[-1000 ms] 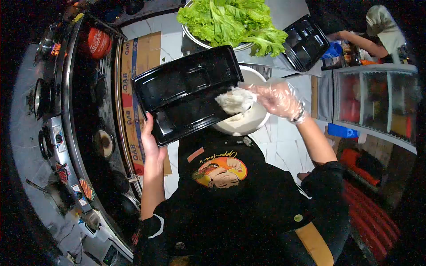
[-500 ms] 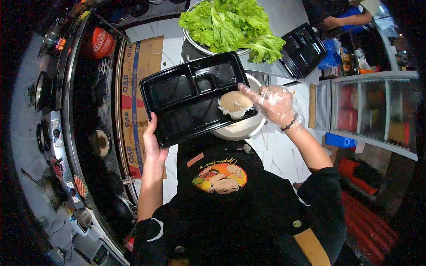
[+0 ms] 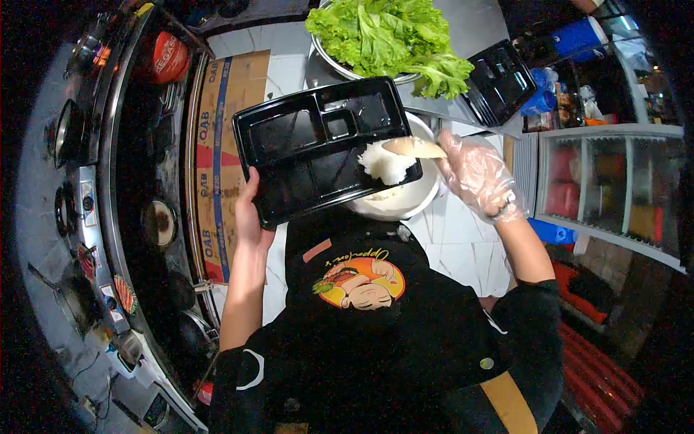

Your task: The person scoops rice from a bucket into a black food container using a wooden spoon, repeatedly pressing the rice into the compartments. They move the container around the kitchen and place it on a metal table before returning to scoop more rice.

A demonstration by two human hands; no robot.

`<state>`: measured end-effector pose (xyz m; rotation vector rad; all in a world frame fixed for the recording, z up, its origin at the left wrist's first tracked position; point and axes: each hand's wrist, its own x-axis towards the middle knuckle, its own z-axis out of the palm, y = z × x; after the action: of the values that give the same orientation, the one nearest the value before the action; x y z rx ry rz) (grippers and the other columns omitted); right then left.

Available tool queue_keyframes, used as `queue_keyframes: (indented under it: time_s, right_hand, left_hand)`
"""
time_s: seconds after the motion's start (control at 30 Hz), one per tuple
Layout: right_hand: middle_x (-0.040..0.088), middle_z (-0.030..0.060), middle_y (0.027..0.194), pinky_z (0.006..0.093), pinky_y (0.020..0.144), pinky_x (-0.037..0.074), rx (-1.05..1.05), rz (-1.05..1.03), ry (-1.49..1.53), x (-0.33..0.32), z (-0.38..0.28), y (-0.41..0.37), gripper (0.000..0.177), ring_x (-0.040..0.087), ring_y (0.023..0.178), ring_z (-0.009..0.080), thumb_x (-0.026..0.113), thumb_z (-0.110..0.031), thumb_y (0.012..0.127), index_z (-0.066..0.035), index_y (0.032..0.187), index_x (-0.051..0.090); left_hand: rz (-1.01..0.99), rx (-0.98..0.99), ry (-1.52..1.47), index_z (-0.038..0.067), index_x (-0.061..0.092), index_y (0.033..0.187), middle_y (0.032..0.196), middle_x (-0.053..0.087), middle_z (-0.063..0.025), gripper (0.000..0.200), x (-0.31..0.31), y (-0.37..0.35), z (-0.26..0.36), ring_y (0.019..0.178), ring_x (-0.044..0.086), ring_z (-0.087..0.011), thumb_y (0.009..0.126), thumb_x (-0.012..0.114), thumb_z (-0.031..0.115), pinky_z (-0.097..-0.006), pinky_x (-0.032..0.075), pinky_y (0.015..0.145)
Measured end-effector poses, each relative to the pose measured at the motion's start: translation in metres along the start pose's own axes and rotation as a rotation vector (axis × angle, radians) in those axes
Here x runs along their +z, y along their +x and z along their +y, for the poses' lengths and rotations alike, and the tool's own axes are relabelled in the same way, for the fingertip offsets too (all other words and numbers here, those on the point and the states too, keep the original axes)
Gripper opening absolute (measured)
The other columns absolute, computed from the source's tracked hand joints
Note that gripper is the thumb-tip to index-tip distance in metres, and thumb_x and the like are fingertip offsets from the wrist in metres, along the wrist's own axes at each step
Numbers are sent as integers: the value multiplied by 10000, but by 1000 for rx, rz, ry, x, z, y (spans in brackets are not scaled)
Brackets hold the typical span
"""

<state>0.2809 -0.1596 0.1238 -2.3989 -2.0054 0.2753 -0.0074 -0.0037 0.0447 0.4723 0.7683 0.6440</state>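
Note:
My left hand [image 3: 253, 213] grips the near left edge of a black compartment tray [image 3: 285, 184], holding it tilted over a white container [image 3: 394, 206]. A mound of white rice [image 3: 384, 165] lies in the tray's right end. Against the top of the rice rests a pale rice paddle [image 3: 416, 147], its blade partly over the mound. Wearing a clear plastic glove, my right hand [image 3: 477, 170] is closed round the paddle's handle end, just right of the tray. The tray's other compartments hold nothing.
Leafy green lettuce [image 3: 390, 36] fills a metal bowl on the steel table [image 3: 473, 22] ahead. Stacked black trays [image 3: 499, 83] sit at its right edge. A stove [image 3: 108, 217] lines the left, beside a flattened cardboard sheet [image 3: 238, 130]. A glass-front cabinet [image 3: 614, 188] stands right.
My right hand has drawn back to the right, and the paddle has turned, uncovering the white rice on the tray. A person's arm at the upper right has mostly left view.

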Motion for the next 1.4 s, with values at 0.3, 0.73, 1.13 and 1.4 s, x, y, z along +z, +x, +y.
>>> queue_keyframes:
  time_s: [0.3, 0.73, 1.13, 1.4]
  right_hand:
    - [560, 146, 582, 447, 514, 456, 2, -73, 5, 44, -19, 3, 109, 579, 566, 345, 490, -136, 793, -57, 868, 475]
    - [561, 157, 601, 433, 498, 452, -53, -59, 47, 39, -28, -1, 182, 582, 572, 326, 514, -136, 777, -60, 940, 545]
    - [573, 150, 618, 419, 506, 459, 53, -77, 30, 24, -25, 9, 146, 581, 566, 331, 510, -149, 791, -62, 903, 549]
    - [568, 147, 614, 434, 515, 453, 53, -119, -13, 9, -17, 16, 147, 581, 576, 328, 469, -138, 803, -60, 904, 542]
  left_hand:
    - [-48, 0, 3, 45, 466, 1221, 1169, 545, -92, 406, -14, 9, 12, 1018, 557, -228, 920, 429, 314, -375, 451, 886]
    - [-92, 10, 30, 27, 467, 1217, 1174, 542, -93, 417, -7, 20, 23, 1018, 557, -229, 914, 447, 312, -364, 450, 884]
    - [-34, -40, 20, 29, 452, 1230, 1181, 535, -92, 422, -6, 31, 27, 1024, 551, -236, 910, 460, 305, -370, 451, 882]
    - [-44, -31, 64, 45, 443, 1238, 1195, 524, -88, 413, -9, 34, 21, 1039, 544, -242, 908, 469, 292, -380, 447, 891]
